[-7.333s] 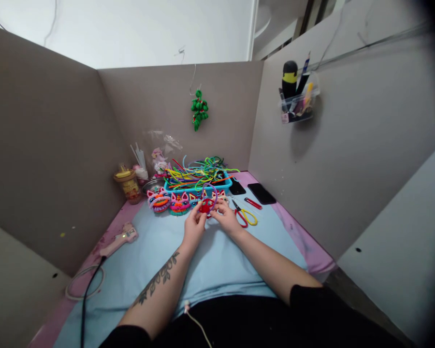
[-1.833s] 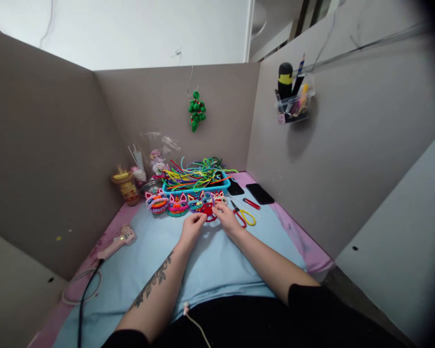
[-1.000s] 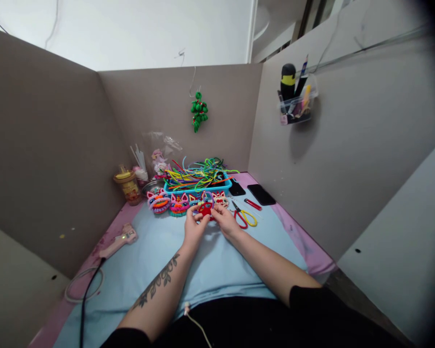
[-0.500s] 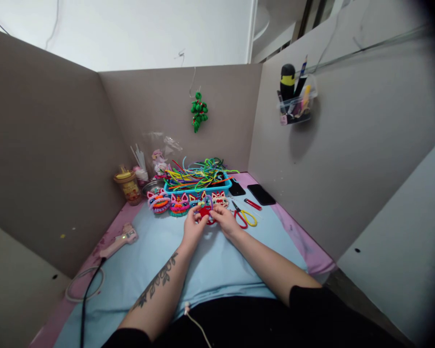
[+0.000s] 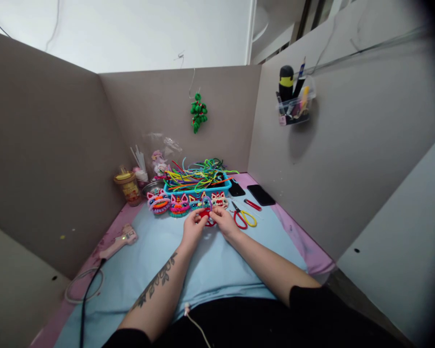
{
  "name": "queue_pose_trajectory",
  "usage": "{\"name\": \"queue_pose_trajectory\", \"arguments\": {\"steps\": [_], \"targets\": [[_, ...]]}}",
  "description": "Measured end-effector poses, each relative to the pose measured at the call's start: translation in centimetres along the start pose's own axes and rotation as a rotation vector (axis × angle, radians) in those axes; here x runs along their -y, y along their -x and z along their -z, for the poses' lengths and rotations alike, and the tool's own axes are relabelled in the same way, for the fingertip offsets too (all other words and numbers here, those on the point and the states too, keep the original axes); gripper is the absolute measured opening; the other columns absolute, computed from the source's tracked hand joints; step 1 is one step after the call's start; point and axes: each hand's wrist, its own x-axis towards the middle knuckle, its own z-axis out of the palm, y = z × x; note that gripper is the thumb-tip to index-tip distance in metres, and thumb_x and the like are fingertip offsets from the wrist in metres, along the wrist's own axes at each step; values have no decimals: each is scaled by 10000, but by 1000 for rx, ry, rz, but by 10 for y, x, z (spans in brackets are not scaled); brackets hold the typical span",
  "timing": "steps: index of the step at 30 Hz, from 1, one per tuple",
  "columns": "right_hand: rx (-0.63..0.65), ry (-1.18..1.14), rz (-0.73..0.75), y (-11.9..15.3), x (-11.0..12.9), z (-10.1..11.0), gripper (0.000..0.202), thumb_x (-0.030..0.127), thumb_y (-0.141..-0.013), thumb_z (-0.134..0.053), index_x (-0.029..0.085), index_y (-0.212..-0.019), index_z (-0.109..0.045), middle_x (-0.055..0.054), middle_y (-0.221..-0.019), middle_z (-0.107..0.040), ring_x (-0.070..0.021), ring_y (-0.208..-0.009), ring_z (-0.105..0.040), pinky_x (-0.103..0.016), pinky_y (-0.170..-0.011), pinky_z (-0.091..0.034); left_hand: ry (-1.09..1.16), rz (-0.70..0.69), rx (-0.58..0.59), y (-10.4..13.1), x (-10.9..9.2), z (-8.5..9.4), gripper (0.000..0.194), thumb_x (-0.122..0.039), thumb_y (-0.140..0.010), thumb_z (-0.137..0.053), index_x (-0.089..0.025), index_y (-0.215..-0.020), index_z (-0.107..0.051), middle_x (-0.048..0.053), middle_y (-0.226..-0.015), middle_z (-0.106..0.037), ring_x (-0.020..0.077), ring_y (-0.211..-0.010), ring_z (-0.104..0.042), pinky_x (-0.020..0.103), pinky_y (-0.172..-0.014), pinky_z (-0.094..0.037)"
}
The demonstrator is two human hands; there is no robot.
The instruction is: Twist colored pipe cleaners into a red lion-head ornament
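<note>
A small red piece [image 5: 209, 220] with a purple loop rising from it is held between my two hands, over the blue cloth. My left hand [image 5: 194, 225] pinches its left side. On the other side, my right hand [image 5: 223, 221] grips it with thumb and fingers. The fingers hide much of its shape. Just behind stand several colourful fuzzy animal-face figures [image 5: 180, 205]. To the right of my right hand lie scissors [image 5: 245, 216] with one red and one yellow handle.
Behind the figures is a blue basket [image 5: 199, 191] of coloured fuzzy stems. A pink glue gun [image 5: 119, 241] with a cable lies left, near a cup [image 5: 128, 187]. A red cutter [image 5: 253, 204] and a dark phone [image 5: 261, 195] lie right. Grey panels surround the table.
The red piece has turned slightly between my fingers, and less of its flat red face shows. Both hands stay in nearly the same place.
</note>
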Motion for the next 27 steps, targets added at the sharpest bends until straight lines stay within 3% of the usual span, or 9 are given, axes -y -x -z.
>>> {"name": "queue_pose_trajectory", "arguments": {"steps": [7, 14, 19, 22, 27], "targets": [[-5, -15, -3, 3, -2, -3, 315, 413, -667, -645, 186, -554, -458, 35, -617, -481, -106, -601, -430, -239, -605, -353, 9, 8, -33, 1, -3, -2, 445, -310, -582, -730, -104, -967, -644, 13, -622, -626, 107, -549, -537, 212, -551, -415], [-23, 53, 49, -3, 10, 6, 264, 414, -674, -633, 184, -589, -536, -6, -750, -555, -151, -744, -505, -277, -702, -381, 131, 116, -64, 0, -10, 3, 504, -297, -531, -767, -102, -981, -651, 51, -718, -676, 122, -606, -575, 223, -597, -427], [-90, 134, 17, -14, 14, 27, 233, 412, -669, -628, 187, -705, -584, 3, -679, -570, -148, -665, -514, -290, -680, -402, 181, 231, -48, -4, -15, 11, 555, -332, -526, -776, -117, -1021, -645, -14, -585, -610, 49, -438, -425, 190, -458, -293], [-50, 184, -50, -18, 10, 33, 259, 384, -627, -665, 187, -784, -605, 4, -675, -585, -148, -641, -524, -291, -653, -415, 249, 252, 6, -5, -16, 13, 554, -329, -531, -776, -131, -1030, -639, -39, -569, -577, 19, -395, -330, 189, -420, -204], [99, 83, -146, -19, 0, 31, 311, 389, -631, -662, 207, -876, -603, 17, -650, -577, -139, -594, -533, -270, -582, -414, 326, 276, 117, -3, -18, 13, 510, -304, -530, -781, -128, -991, -651, -24, -588, -578, 18, -410, -332, 190, -414, -177]]}}
